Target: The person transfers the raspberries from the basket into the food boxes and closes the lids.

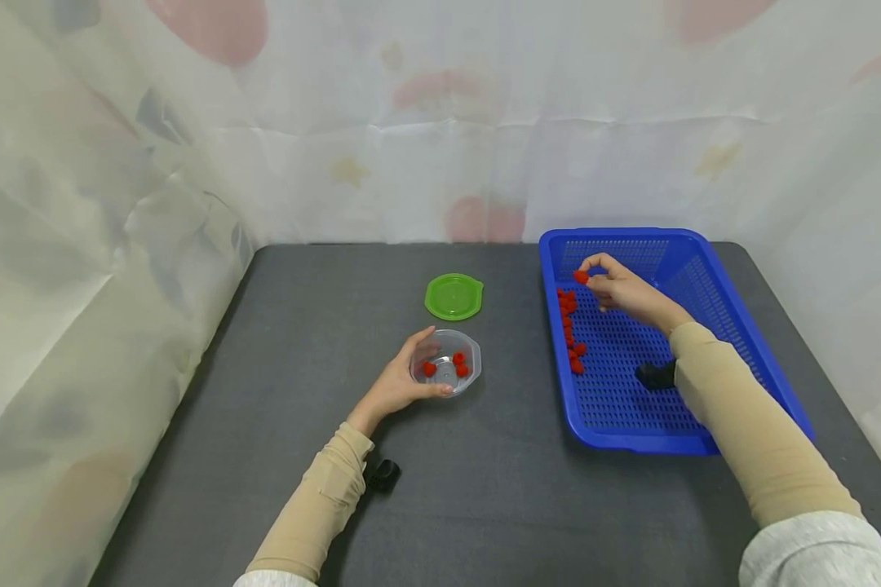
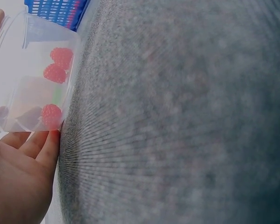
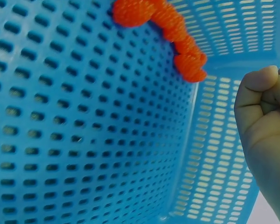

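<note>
My left hand [image 1: 395, 388] holds a small clear plastic tub [image 1: 475, 356] on the table, thumb on its near side and fingers round the far side. Three red raspberries [image 2: 56, 73] lie in the tub, plain to see through its wall in the left wrist view. Over the far left part of a blue basket [image 1: 571, 412], my right hand [image 1: 624, 292] pinches one raspberry [image 1: 581, 277] between thumb and forefinger. Several more raspberries [image 1: 568, 306] lie in a row along the basket's left inner side. In the right wrist view the pinched raspberry is hidden behind the fingers.
A green lid [image 1: 453, 297] lies flat on the dark grey table [image 1: 323, 326], just beyond the tub. The basket has raised, slotted walls and stands at the table's right side. Printed cloth [image 1: 382, 179] hangs behind the table and at both sides.
</note>
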Tool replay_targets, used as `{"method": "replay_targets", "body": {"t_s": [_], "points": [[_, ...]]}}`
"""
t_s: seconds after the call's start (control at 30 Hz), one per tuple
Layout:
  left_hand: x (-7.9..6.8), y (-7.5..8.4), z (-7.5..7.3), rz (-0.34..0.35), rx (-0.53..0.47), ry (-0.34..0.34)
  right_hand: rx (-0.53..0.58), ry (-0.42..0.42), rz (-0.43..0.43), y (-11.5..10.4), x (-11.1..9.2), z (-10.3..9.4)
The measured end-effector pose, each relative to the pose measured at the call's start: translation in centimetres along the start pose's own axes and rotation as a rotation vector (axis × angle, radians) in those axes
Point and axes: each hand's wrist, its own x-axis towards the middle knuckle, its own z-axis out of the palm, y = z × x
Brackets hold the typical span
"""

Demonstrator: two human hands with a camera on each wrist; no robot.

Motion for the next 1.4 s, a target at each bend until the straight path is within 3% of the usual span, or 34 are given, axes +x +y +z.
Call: {"method": "replay_targets", "body": {"t_s": [0.07,0.53,0.87,1.1,1.4], "points": [[0.4,-1.0,0.1,0.004,0.002,0.009,0.013,-0.005,-0.010,-0.4,0.1,0.1],[0.5,-0.8,0.0,-0.003,0.016,-0.004,0.045,-0.084,-0.103,-5.0,0.9,1.5],[0.5,-0.8,0.0,-0.011,0.018,-0.007,0.058,-0.175,-0.131,-7.6,2.1,4.3],[0.4,-0.6,0.1,-0.011,0.024,0.005,-0.011,-0.240,-0.205,-9.4,2.8,6.7],[0.3,-0.4,0.1,-0.039,0.029,0.009,-0.134,-0.332,-0.229,-10.3,4.2,9.4]]}}
